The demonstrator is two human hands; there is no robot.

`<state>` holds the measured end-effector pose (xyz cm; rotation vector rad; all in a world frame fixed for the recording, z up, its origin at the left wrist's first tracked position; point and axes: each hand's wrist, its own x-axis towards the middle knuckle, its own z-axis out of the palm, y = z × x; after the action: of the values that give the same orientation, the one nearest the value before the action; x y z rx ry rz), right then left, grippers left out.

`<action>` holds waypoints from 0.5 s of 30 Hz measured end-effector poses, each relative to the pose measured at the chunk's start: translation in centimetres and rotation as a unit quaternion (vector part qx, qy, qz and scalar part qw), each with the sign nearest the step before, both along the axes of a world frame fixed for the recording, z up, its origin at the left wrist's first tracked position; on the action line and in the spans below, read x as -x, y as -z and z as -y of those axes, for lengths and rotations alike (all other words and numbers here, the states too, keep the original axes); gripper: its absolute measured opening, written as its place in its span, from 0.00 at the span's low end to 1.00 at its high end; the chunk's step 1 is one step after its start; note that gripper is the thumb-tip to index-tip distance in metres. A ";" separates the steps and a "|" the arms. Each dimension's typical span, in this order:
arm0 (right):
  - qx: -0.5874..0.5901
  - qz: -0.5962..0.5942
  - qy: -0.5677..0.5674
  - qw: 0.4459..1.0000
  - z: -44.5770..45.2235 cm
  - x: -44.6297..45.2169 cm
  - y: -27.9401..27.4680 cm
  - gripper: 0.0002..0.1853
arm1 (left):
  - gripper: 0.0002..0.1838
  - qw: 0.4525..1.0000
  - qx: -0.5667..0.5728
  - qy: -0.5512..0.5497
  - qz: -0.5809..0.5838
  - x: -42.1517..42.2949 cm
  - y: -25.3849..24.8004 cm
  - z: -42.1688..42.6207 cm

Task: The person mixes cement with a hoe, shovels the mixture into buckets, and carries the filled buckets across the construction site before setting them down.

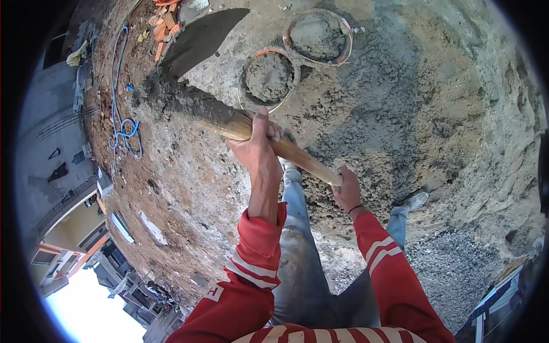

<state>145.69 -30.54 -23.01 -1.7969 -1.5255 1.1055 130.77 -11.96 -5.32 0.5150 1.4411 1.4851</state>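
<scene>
A hoe with a pale wooden handle (306, 162) is held slantwise in front of my body. My left hand (257, 148) is wrapped round the middle of the handle, and my right hand (347, 191) grips its lower end. The broad grey blade (200, 43) is raised at the upper left, with wet mortar caked where it joins the handle. Just beyond my left hand stand two round buckets full of grey mortar: the nearer bucket (297, 74) has an orange patch on its rim, and the farther bucket (347, 46) is beside it.
Wet grey mortar (377, 114) spreads over the ground on the right. Broken bricks (166, 26) lie at the upper left, near a tangled blue hose (116, 86). Gravel (446, 271) covers the lower right. My feet stand apart, the right shoe (417, 200) at the mortar's edge.
</scene>
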 end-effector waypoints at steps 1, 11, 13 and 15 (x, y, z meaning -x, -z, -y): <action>-0.006 0.004 -0.002 1.000 -0.2 -1.2 -0.9 0.15 | 0.11 0.999 -0.046 0.025 0.014 -0.6 -1.3 0.3; 0.208 0.148 -0.037 0.966 9.5 -18.6 -8.5 0.13 | 0.16 0.855 0.281 0.290 -0.325 8.0 8.4 15.3; 0.263 0.215 -0.066 0.938 10.4 -20.0 -7.6 0.14 | 0.15 0.819 0.319 0.247 -0.408 13.4 13.4 21.8; 0.311 0.285 -0.086 0.903 11.5 -21.3 -5.4 0.16 | 0.13 0.829 0.411 0.168 -0.342 18.7 19.0 29.4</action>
<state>166.96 -42.06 -17.62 -2.6423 -1.8128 1.3299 112.09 -41.34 -24.29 0.7234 2.2142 0.2771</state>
